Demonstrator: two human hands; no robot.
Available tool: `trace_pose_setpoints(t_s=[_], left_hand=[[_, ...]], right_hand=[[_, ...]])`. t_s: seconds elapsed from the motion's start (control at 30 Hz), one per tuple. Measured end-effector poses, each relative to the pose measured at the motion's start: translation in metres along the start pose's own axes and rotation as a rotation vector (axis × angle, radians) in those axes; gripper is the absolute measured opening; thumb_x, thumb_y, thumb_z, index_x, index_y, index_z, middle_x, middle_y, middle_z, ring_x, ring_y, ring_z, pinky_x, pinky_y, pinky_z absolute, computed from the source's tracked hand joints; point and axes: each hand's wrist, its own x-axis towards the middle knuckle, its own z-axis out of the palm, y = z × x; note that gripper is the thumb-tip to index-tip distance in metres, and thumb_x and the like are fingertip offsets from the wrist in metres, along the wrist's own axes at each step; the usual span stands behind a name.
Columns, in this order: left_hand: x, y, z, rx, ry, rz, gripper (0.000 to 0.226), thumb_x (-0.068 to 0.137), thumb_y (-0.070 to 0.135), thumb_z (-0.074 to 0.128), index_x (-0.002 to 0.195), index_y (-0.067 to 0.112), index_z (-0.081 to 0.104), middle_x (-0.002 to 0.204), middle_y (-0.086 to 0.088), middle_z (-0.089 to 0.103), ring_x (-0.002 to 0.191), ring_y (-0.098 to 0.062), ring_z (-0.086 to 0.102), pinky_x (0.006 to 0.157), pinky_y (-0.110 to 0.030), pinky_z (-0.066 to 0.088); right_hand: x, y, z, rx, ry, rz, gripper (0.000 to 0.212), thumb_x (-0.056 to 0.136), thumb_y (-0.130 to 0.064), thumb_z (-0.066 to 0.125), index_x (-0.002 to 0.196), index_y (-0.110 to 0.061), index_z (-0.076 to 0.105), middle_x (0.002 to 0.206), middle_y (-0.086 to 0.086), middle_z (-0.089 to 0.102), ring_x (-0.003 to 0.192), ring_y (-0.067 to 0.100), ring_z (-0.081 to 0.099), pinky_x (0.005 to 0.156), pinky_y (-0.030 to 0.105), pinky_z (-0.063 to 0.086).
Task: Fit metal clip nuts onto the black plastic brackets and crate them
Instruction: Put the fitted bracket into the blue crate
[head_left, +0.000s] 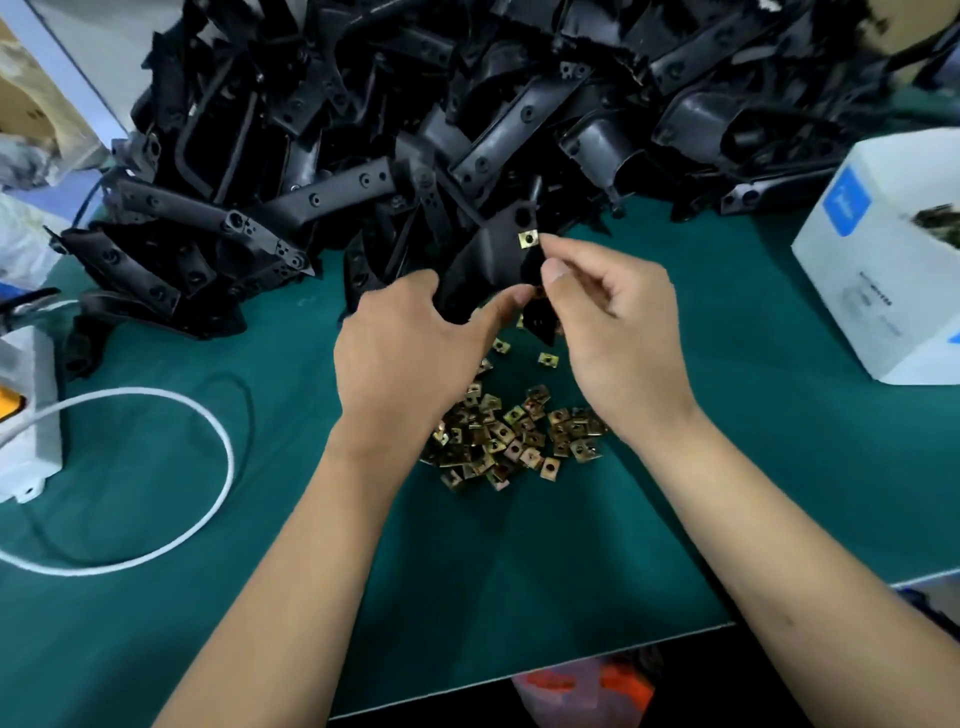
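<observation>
My left hand (410, 343) grips a black plastic bracket (491, 260) held above the green table, thumb stretched along its lower edge. A brass-coloured clip nut (528, 239) sits on the bracket's upper tab. My right hand (613, 322) is just right of that tab, its fingers curled and fingertips beside the clip nut; whether they touch it I cannot tell. Below both hands lies a loose pile of clip nuts (514, 436) on the mat.
A large heap of black brackets (467, 104) fills the back of the green table (156, 597). A white and blue box (893, 260) stands at right. A white power strip (26, 415) and looped white cable (208, 426) lie at left.
</observation>
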Motion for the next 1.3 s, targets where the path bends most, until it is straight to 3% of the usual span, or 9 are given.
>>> trace_pose_setpoints(t_s=[0.23, 0.4, 0.6, 0.77, 0.9, 1.03, 1.1, 1.2, 1.3], left_hand=[[-0.016, 0.101, 0.01, 0.214, 0.082, 0.235, 0.07, 0.08, 0.088, 0.049, 0.079, 0.018, 0.042, 0.063, -0.003, 0.044, 0.049, -0.022, 0.034, 0.046, -0.028, 0.02], [-0.082, 0.231, 0.041, 0.06, -0.037, 0.592, 0.04, 0.087, 0.061, 0.065, 0.093, 0.027, 0.046, 0.087, -0.006, 0.065, 0.084, -0.036, 0.068, 0.062, -0.034, 0.028], [-0.195, 0.326, 0.118, -0.23, -0.612, 0.864, 0.034, 0.088, 0.038, 0.071, 0.105, 0.016, 0.051, 0.104, -0.013, 0.07, 0.098, -0.037, 0.069, 0.066, -0.04, 0.041], [-0.261, 0.321, 0.211, -0.136, -0.979, 0.765, 0.047, 0.089, 0.034, 0.073, 0.121, 0.01, 0.049, 0.123, -0.019, 0.062, 0.116, -0.041, 0.062, 0.09, -0.047, 0.052], [-0.287, 0.295, 0.266, 0.057, -1.204, 0.683, 0.066, 0.086, 0.032, 0.076, 0.137, 0.008, 0.042, 0.136, -0.019, 0.045, 0.128, -0.043, 0.052, 0.1, -0.049, 0.049], [-0.301, 0.286, 0.289, 0.158, -1.193, 0.69, 0.068, 0.086, 0.033, 0.076, 0.14, 0.01, 0.041, 0.137, -0.016, 0.038, 0.128, -0.04, 0.046, 0.095, -0.048, 0.048], [-0.301, 0.288, 0.291, 0.158, -1.185, 0.708, 0.063, 0.088, 0.03, 0.074, 0.139, 0.011, 0.044, 0.137, -0.016, 0.041, 0.126, -0.039, 0.05, 0.095, -0.047, 0.049], [-0.294, 0.292, 0.285, 0.113, -1.167, 0.728, 0.046, 0.091, 0.028, 0.07, 0.129, 0.011, 0.053, 0.13, -0.015, 0.047, 0.12, -0.039, 0.055, 0.091, -0.045, 0.05], [-0.278, 0.303, 0.266, 0.001, -1.104, 0.783, 0.027, 0.093, 0.025, 0.066, 0.116, 0.012, 0.061, 0.121, -0.013, 0.056, 0.115, -0.037, 0.059, 0.093, -0.046, 0.053]], right_hand=[[-0.021, -0.024, -0.074, -0.108, 0.193, 0.013, 0.044, 0.094, -0.038, 0.069, 0.131, -0.016, 0.069, 0.087, -0.013, 0.074, 0.084, 0.001, 0.068, 0.081, 0.028, 0.055], [-0.048, -0.013, -0.197, -0.02, 0.735, -0.007, 0.026, 0.088, -0.037, 0.071, 0.109, -0.024, 0.066, 0.092, -0.008, 0.071, 0.083, 0.005, 0.065, 0.079, 0.026, 0.054], [-0.13, 0.045, -0.341, 0.035, 1.136, 0.209, 0.01, 0.095, -0.015, 0.066, 0.087, -0.02, 0.061, 0.077, -0.01, 0.072, 0.068, 0.007, 0.069, 0.062, 0.024, 0.055], [-0.207, 0.129, -0.381, 0.247, 1.339, 0.801, 0.012, 0.095, 0.003, 0.059, 0.106, 0.004, 0.066, 0.088, 0.018, 0.069, 0.047, 0.012, 0.064, 0.04, 0.023, 0.05], [-0.245, 0.177, -0.381, 0.589, 1.309, 1.049, 0.014, 0.105, -0.001, 0.045, 0.108, 0.001, 0.059, 0.146, 0.027, 0.053, 0.088, 0.029, 0.063, 0.077, 0.037, 0.058], [-0.253, 0.204, -0.382, 0.817, 1.31, 1.031, 0.034, 0.107, -0.011, 0.049, 0.138, 0.003, 0.05, 0.15, 0.024, 0.048, 0.115, 0.036, 0.06, 0.106, 0.042, 0.049], [-0.252, 0.207, -0.379, 0.729, 1.301, 1.1, 0.036, 0.105, -0.012, 0.053, 0.138, 0.002, 0.051, 0.139, 0.024, 0.054, 0.122, 0.037, 0.059, 0.105, 0.043, 0.05], [-0.241, 0.198, -0.373, 0.547, 1.343, 1.136, 0.003, 0.096, 0.002, 0.053, 0.098, 0.001, 0.055, 0.086, 0.021, 0.052, 0.072, 0.031, 0.052, 0.066, 0.04, 0.048], [-0.222, 0.184, -0.373, 0.414, 1.31, 0.997, 0.027, 0.091, 0.008, 0.05, 0.07, -0.008, 0.047, 0.064, 0.01, 0.046, 0.047, 0.021, 0.044, 0.046, 0.026, 0.036]])
